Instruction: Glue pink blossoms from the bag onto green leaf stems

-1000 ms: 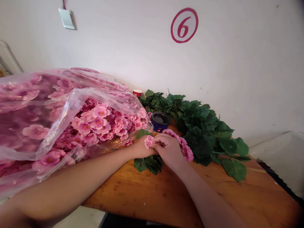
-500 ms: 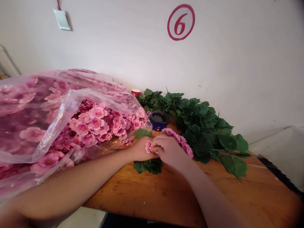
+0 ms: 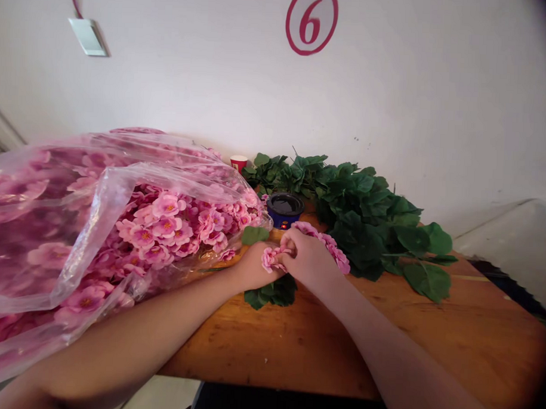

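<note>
White wall with a red-ringed 6 sign (image 3: 311, 22) rises behind a wooden tabletop (image 3: 268, 347), where a clear plastic bag (image 3: 108, 169) of pink blossoms slumps at left and a bank of green leaves (image 3: 366, 225) runs along the back, with a red cup (image 3: 239, 163) and a blue pot (image 3: 285, 208) near the wall. Just in front of the pot, above a leaf cluster, the left hand (image 3: 257, 269) and right hand (image 3: 309, 256) meet, both grips pressed together, pinching a pink flower strand (image 3: 273, 259) that trails past the right hand's knuckles toward the leaves
</note>
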`<state>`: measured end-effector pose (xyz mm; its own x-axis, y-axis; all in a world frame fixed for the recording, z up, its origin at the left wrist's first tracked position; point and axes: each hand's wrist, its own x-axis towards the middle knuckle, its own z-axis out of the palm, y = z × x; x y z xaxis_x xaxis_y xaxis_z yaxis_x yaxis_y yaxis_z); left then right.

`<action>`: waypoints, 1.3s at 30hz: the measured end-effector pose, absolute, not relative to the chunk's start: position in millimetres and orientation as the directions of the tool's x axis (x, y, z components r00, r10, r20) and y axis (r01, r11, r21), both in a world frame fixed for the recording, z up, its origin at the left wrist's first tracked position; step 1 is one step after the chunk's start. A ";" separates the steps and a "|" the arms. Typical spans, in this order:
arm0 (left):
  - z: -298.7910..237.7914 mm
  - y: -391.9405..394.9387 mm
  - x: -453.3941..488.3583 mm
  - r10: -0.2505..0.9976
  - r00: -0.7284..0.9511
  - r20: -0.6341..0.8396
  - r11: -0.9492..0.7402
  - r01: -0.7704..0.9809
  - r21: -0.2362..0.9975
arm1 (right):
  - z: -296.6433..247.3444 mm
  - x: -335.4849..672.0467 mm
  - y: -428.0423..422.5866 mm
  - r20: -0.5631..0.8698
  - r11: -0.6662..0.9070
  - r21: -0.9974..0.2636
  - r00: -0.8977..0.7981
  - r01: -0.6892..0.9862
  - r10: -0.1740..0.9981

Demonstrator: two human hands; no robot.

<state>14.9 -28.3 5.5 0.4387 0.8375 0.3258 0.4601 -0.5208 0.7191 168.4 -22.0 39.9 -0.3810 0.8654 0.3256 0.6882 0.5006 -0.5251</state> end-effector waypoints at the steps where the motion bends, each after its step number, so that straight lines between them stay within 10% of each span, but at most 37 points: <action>1: 6.1 -28.6 14.8 0.843 0.431 0.322 -0.509 0.446 0.736 | 39.0 168.4 -21.0 0.303 0.478 -0.547 -0.370 0.687 0.878; 39: 0.7 -24.2 15.0 0.881 0.360 0.308 -0.447 0.416 0.792 | 39.1 162.2 -29.0 0.372 0.570 -0.539 -0.432 0.620 0.822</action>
<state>15.0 -24.2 0.7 0.3603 0.8807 0.3075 0.4160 -0.4468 0.7920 162.2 -29.0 39.1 -0.4322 0.8217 0.3716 0.6203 0.5700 -0.5389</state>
